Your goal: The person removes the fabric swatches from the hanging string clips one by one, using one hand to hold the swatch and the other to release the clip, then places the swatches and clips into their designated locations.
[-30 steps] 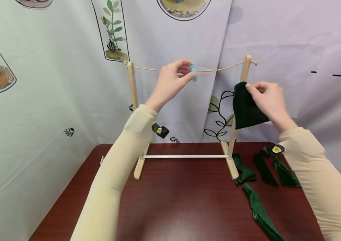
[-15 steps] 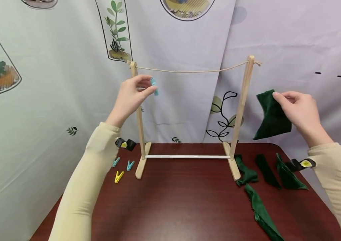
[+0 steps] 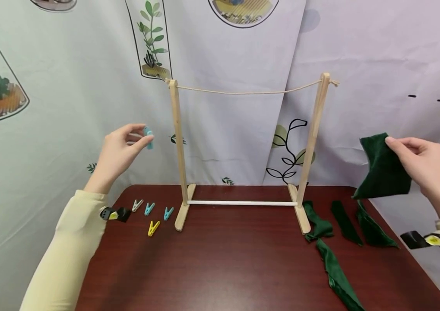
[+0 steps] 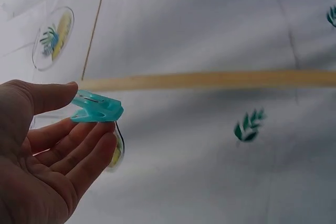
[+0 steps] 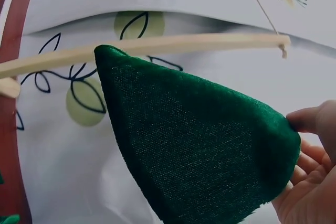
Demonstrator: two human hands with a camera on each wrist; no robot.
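Observation:
A turquoise clothespin (image 4: 97, 107) is pinched between the thumb and fingers of my left hand (image 3: 120, 149), left of the wooden frame's left post (image 3: 178, 147) and apart from it. My right hand (image 3: 427, 166) pinches the upper edge of a dark green velvety cloth (image 3: 384, 168), which hangs in the air to the right of the frame. In the right wrist view the cloth (image 5: 199, 145) spreads wide from the fingertips. A thin cord (image 3: 243, 93) sags between the tops of the two posts, with nothing hanging on it.
On the table's left lie a white clothespin (image 3: 137, 205), two blue clothespins (image 3: 168, 213) and a yellow clothespin (image 3: 153, 228). Several green cloth pieces (image 3: 336, 272) lie by the frame's right foot (image 3: 299, 211). A white rod (image 3: 243, 202) joins the feet. Behind hangs a printed curtain (image 3: 227, 138).
My left hand has moved left and down from the cord, carrying the clothespin. The right hand has moved right and down from the right post with the green cloth.

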